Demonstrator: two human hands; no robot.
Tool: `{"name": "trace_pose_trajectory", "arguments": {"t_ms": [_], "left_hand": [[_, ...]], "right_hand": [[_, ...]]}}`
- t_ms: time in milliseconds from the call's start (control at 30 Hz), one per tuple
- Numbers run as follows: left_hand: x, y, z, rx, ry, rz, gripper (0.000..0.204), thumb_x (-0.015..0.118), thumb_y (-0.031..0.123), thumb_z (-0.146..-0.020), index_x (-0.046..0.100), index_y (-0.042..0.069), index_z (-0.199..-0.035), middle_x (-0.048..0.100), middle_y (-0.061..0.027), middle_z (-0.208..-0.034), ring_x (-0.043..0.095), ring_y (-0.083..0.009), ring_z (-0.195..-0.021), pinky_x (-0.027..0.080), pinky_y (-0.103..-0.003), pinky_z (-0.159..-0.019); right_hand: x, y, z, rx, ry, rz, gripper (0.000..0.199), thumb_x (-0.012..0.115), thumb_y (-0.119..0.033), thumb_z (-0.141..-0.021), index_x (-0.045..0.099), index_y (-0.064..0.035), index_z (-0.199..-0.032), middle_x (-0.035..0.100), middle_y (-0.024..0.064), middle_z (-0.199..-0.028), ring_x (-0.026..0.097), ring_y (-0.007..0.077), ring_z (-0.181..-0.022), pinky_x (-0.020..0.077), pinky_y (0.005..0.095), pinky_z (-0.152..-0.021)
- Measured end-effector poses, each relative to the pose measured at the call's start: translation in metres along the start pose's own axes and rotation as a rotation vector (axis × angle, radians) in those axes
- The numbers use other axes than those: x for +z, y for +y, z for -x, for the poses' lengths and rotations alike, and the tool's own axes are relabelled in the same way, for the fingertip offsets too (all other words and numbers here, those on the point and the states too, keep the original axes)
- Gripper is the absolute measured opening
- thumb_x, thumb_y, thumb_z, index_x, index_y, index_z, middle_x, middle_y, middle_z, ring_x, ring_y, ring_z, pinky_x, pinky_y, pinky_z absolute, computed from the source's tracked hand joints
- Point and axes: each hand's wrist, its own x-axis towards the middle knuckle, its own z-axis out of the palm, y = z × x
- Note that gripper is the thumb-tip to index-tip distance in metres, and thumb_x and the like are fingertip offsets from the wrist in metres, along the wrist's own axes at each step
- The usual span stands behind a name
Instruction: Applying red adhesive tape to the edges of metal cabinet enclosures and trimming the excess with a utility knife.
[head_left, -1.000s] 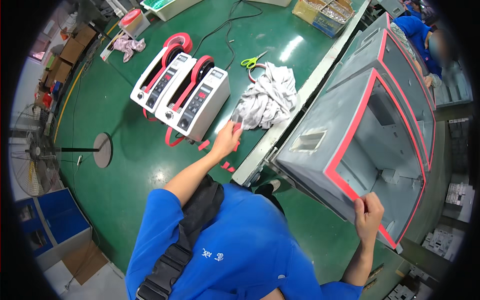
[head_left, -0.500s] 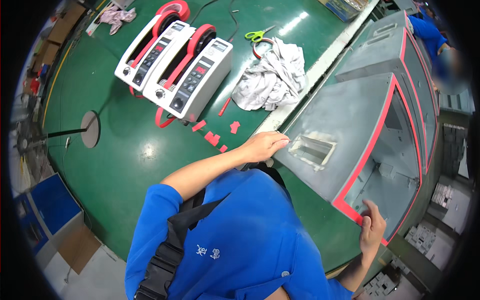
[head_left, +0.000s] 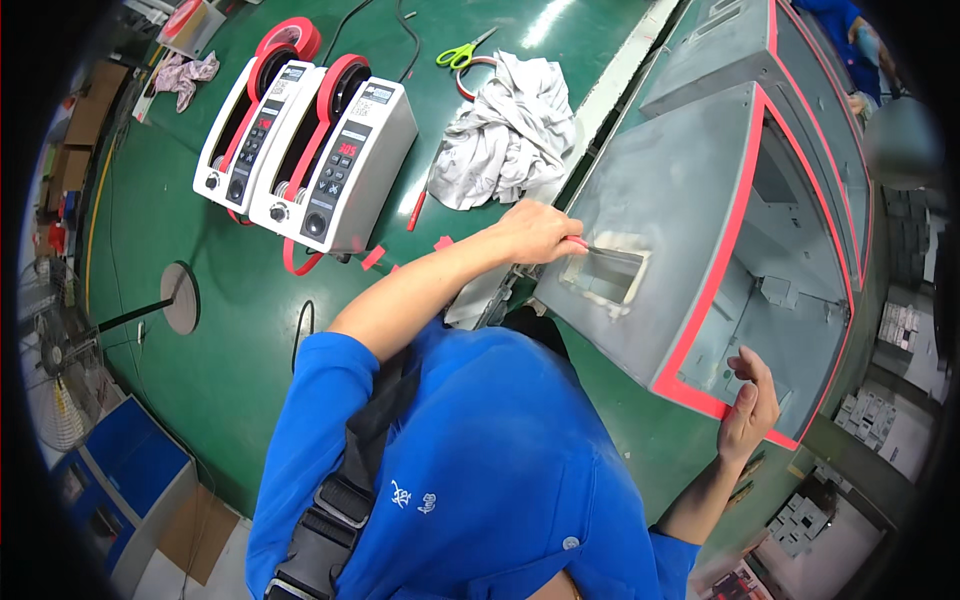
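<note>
A grey metal cabinet [head_left: 690, 170] lies at my right, red tape around the rim of its open front. My left hand [head_left: 540, 232] is closed on a red-handled tool with a thin metal blade [head_left: 612, 253]; its exact kind is unclear. The blade lies across the rectangular cutout [head_left: 612, 280], whose edges carry rough pale residue. At the near lower corner of the open front is my right hand [head_left: 748, 408], holding nothing. Its fingers are loosely bent and apart, beside the red tape [head_left: 690, 398]; whether it touches the rim, I cannot tell.
Two white tape dispensers [head_left: 335, 165] with red tape stand on the green table [head_left: 230, 370]. Near them lie a crumpled white cloth [head_left: 505, 130], green-handled scissors [head_left: 465, 52], a red pen [head_left: 416, 211] and red tape pieces [head_left: 373, 258]. More taped cabinets [head_left: 715, 55] stand beyond; another person [head_left: 845, 35] is there.
My left hand has moved from the cabinet's edge toward the cutout, and the red-handled tool now shows in it. My right hand stays by the taped corner. The whole view has shifted.
</note>
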Motion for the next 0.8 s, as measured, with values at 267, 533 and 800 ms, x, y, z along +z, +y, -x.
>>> {"name": "trace_pose_trajectory", "arguments": {"t_ms": [267, 533, 800], "left_hand": [[-0.014, 0.005, -0.016, 0.195, 0.033, 0.027, 0.031, 0.054, 0.040, -0.080, 0.059, 0.011, -0.072, 0.059, -0.0104, -0.063, 0.058, -0.0309, -0.064, 0.043, -0.041, -0.055], [-0.011, -0.011, -0.020, 0.208, -0.050, -0.083, 0.029, 0.055, 0.040, -0.079, 0.061, 0.012, -0.076, 0.060, -0.0095, -0.067, 0.057, -0.0305, -0.063, 0.042, -0.040, -0.052], [-0.009, -0.013, -0.018, 0.125, -0.116, -0.199, 0.025, 0.058, 0.038, -0.078, 0.063, 0.014, -0.075, 0.061, -0.0082, -0.066, 0.059, -0.0272, -0.064, 0.043, -0.038, -0.052]], "right_hand": [[0.002, -0.002, 0.000, 0.030, 0.035, -0.009, 0.037, 0.041, -0.029, -0.091, 0.057, 0.0027, -0.102, 0.060, 0.0129, -0.081, 0.058, 0.0199, -0.077, 0.0438, 0.0284, -0.067], [0.001, -0.002, 0.001, 0.045, 0.023, 0.022, 0.034, 0.042, -0.026, -0.091, 0.058, 0.0022, -0.102, 0.060, 0.0117, -0.082, 0.058, 0.0185, -0.077, 0.0434, 0.0265, -0.066], [0.001, -0.001, -0.002, 0.055, 0.038, 0.004, 0.035, 0.042, -0.027, -0.091, 0.057, 0.0033, -0.101, 0.060, 0.0121, -0.083, 0.058, 0.0181, -0.077, 0.0446, 0.0269, -0.068]]}}
